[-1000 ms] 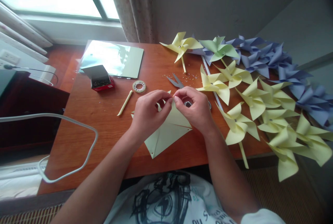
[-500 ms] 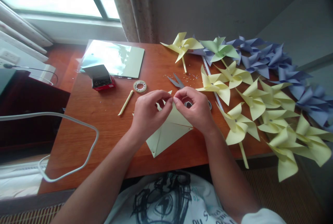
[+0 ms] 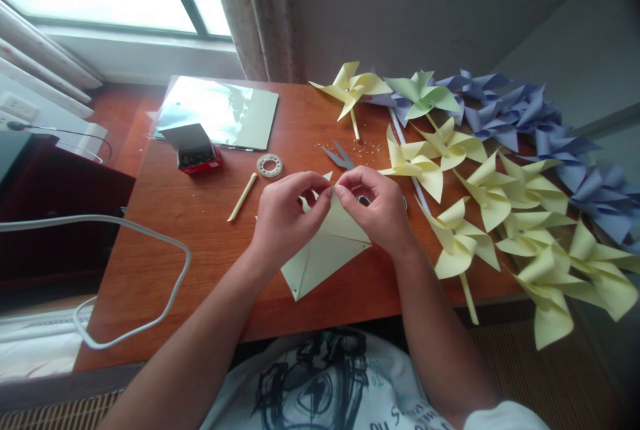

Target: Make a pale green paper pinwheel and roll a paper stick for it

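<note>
A pale yellow cut paper square point(image 3: 320, 257) lies on the wooden table point(image 3: 200, 230) in front of me. My left hand point(image 3: 285, 217) and my right hand point(image 3: 377, 207) meet above its middle, both pinching folded paper corners together with fingertips. The scissors point(image 3: 340, 157) lie just behind my right hand, partly hidden by it. A pale yellow stick point(image 3: 243, 197) rests left of my left hand.
Finished yellow pinwheels point(image 3: 500, 203), a green pinwheel point(image 3: 420, 93) and purple pinwheels point(image 3: 550, 130) cover the table's right side. A tape roll point(image 3: 269, 165), a red box of pins point(image 3: 195, 150) and a sheet stack point(image 3: 217, 113) lie at the back left. A white cable point(image 3: 125, 230) loops at left.
None beyond tiny finger shifts; both hands stay pinched on the paper corners at the same spot.
</note>
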`<state>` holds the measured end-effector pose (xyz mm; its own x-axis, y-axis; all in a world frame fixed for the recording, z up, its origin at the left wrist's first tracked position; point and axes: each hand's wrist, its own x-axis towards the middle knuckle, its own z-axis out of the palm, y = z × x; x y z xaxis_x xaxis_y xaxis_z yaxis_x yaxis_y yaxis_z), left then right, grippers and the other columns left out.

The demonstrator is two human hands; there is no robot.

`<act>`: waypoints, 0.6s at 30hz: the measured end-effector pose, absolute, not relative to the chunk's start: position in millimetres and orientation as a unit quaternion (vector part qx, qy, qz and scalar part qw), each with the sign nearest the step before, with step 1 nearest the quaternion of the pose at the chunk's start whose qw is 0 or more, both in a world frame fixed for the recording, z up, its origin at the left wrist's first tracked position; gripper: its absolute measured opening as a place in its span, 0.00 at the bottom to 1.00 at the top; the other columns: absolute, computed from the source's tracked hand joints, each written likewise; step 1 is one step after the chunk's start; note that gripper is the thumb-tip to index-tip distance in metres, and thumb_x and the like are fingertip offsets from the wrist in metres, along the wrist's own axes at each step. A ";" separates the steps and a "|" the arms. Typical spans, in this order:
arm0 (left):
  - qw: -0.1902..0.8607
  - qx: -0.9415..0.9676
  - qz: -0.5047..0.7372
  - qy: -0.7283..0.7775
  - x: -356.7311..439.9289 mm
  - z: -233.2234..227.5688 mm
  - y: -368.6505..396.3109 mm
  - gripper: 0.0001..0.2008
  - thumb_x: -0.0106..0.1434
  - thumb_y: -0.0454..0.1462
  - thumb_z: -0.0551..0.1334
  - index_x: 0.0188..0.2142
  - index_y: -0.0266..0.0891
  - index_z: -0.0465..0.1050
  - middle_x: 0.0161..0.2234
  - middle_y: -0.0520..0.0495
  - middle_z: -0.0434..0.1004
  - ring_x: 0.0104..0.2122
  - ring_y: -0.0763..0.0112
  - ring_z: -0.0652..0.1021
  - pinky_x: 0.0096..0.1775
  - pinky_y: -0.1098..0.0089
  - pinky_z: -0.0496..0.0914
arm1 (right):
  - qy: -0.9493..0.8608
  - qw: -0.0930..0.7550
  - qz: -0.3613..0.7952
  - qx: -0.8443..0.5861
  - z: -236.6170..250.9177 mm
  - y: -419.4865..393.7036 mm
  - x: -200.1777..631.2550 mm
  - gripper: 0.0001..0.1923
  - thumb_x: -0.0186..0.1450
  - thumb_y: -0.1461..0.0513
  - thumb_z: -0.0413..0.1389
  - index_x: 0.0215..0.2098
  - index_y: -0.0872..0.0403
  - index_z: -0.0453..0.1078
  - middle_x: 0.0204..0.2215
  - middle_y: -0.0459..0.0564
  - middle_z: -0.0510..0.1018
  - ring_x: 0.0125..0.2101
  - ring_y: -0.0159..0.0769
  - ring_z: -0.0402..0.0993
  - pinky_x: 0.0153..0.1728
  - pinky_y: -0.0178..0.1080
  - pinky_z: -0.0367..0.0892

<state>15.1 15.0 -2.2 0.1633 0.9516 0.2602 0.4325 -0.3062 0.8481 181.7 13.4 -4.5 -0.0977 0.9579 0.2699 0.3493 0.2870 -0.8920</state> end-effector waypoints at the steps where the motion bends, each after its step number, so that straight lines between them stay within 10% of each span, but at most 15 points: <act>1: 0.313 0.696 0.412 0.497 15.0 -2.4 15.0 0.04 0.62 0.33 0.63 0.32 0.38 0.77 0.25 0.50 0.77 0.25 0.73 0.74 0.24 0.75 0.66 | -0.661 0.455 0.335 -0.493 -4.7 13.4 181.8 0.02 0.65 0.63 0.59 0.33 0.51 0.72 0.31 0.44 0.78 0.32 0.34 0.76 0.34 0.37 0.74; 18: 0.281 0.678 0.444 0.515 15.2 -2.1 15.2 0.02 0.61 0.33 0.65 0.31 0.39 0.77 0.25 0.52 0.77 0.23 0.75 0.74 0.24 0.75 0.66 | -0.703 0.456 0.303 -0.454 -2.2 11.0 180.7 0.04 0.67 0.65 0.58 0.38 0.50 0.74 0.34 0.45 0.79 0.34 0.34 0.77 0.35 0.38 0.74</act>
